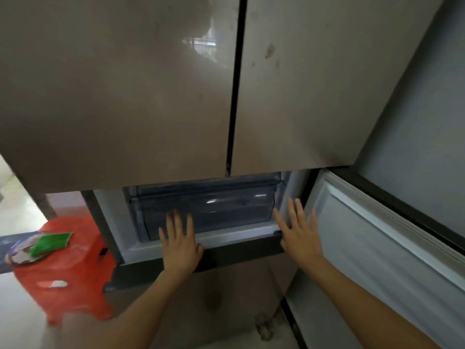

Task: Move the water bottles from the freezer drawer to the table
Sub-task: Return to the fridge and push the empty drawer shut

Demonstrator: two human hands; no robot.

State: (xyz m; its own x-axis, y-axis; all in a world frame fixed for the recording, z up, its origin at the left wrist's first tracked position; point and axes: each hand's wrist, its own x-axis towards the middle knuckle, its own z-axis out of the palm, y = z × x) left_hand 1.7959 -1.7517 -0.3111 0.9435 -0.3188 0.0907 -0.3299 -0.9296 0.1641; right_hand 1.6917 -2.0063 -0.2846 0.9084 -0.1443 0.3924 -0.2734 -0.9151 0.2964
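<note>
A translucent grey freezer drawer sits inside the open lower compartment of a beige fridge. No water bottle shows in it from this angle. My left hand lies flat with straight fingers against the drawer's front, low at its left. My right hand is spread open at the drawer's right end, beside the compartment's white wall. Both hands hold nothing.
The lower freezer door stands swung open to the right. The two upper fridge doors are closed above. A red plastic stool stands at the left on the floor, with a green and white packet lying on it.
</note>
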